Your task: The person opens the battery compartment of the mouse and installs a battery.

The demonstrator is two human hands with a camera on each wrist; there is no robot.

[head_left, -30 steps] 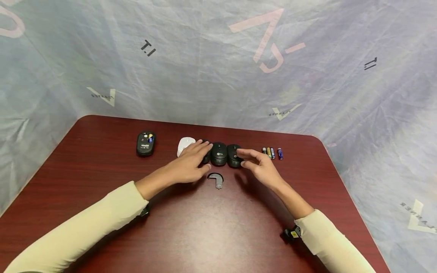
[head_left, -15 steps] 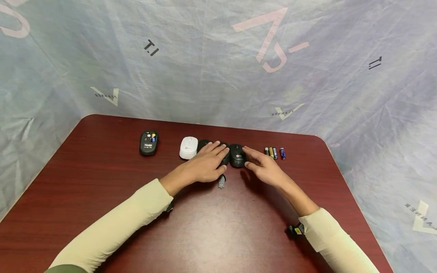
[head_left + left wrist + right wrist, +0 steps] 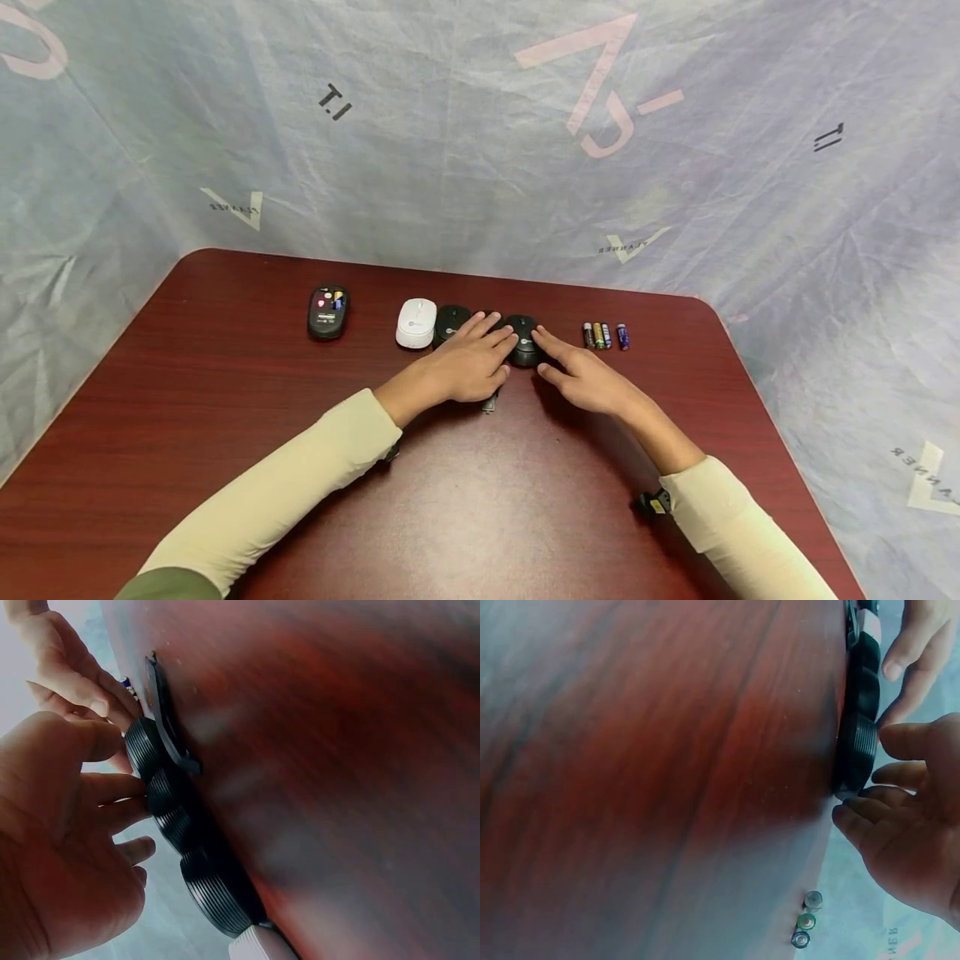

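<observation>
On the bench [image 3: 465,500] I count five computer mice [image 3: 416,325], four loose batteries [image 3: 597,336]. Left hand [image 3: 472,365] and right hand [image 3: 587,377] touch black mice [image 3: 521,354], fingers apart.

Three black mice stand upright, side by side, near the centre of the head view. The right black mouse [image 3: 522,340] shows its domed top, scroll wheel and pale logo. The middle black mouse [image 3: 176,827] is mostly hidden from above. The left black mouse [image 3: 451,320] points its wheel end upward in the frame. Ribbed sides show in the left-wrist view.
</observation>
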